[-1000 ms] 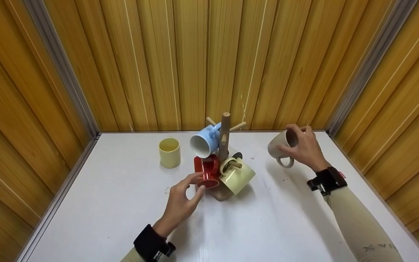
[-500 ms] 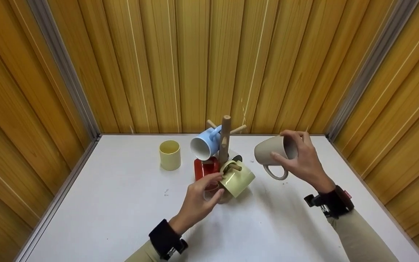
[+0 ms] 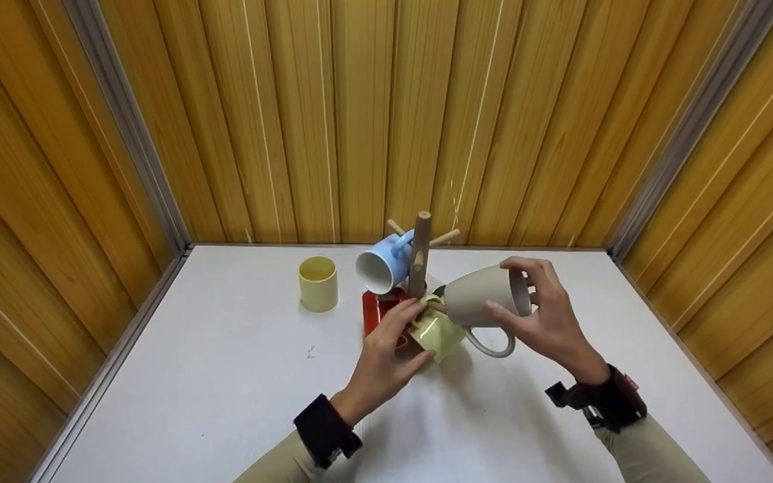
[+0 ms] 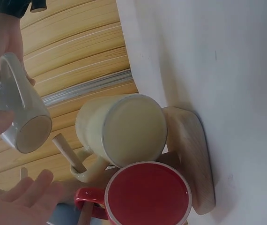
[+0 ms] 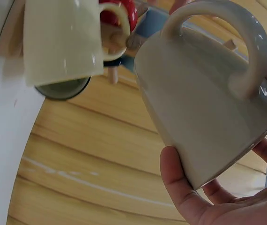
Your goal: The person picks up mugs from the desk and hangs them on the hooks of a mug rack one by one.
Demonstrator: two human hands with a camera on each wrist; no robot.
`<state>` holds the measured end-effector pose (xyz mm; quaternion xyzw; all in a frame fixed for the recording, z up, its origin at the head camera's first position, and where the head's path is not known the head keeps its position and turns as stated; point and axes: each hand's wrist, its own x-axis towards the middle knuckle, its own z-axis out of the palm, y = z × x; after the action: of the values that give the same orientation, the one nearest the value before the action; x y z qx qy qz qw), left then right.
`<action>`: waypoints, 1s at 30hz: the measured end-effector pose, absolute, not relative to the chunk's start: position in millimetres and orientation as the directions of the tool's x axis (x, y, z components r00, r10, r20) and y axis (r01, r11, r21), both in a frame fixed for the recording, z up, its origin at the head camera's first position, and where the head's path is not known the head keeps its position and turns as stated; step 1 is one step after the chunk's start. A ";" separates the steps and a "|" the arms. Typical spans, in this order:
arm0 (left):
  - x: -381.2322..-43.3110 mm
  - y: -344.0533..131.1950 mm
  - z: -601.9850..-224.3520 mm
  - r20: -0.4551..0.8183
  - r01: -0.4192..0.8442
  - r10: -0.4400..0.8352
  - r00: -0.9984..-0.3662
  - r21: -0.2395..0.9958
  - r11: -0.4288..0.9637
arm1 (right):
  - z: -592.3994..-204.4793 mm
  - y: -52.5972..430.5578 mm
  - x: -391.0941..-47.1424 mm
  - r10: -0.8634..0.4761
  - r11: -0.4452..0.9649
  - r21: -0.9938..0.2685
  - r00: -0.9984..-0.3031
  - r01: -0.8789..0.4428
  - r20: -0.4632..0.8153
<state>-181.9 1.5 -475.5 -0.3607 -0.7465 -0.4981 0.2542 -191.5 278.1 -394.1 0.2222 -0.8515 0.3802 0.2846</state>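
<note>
My right hand [image 3: 551, 322] grips a grey mug [image 3: 477, 298] by its rim end and holds it tipped on its side above the table, base toward the wooden mug tree [image 3: 421, 245], handle hanging down. In the right wrist view, fingertips press on the wall of the mug [image 5: 194, 103]. My left hand [image 3: 383, 362] is in front of the tree, fingers spread and holding nothing. It partly hides a red mug [image 3: 372, 315] and a pale yellow mug [image 3: 443, 335], both hung on lower pegs. A light blue mug [image 3: 381, 265] hangs on an upper peg.
A yellow cup [image 3: 319, 292] stands upright on the white table [image 3: 239, 376], left of the tree. Behind the blue mug, bare upper pegs stick out. Another mug, white with a dark interior [image 5: 65, 89], hangs at the back. Wood-patterned walls [image 3: 353, 121] enclose the table.
The grey mug has travelled left in my right hand, from the table's right side to close beside the tree. My left hand has shifted right across the front of the red mug.
</note>
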 end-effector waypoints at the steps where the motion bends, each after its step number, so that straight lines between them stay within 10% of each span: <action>1: -181.9 2.0 -475.2 0.738 0.791 0.284 -0.612 0.559 0.248 | -394.6 274.4 -189.9 -0.163 0.601 -0.532 -0.744 -0.596 0.649; 30: -188.5 -6.5 -482.6 0.762 0.795 0.230 -0.605 0.565 0.220 | -423.4 207.0 -179.8 -0.186 0.344 -0.809 -0.879 -0.477 0.439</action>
<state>-188.5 -6.5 -482.6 -0.3501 -0.7317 -0.5170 0.2734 -179.8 207.0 -423.4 0.2050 -0.8084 0.5348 0.1357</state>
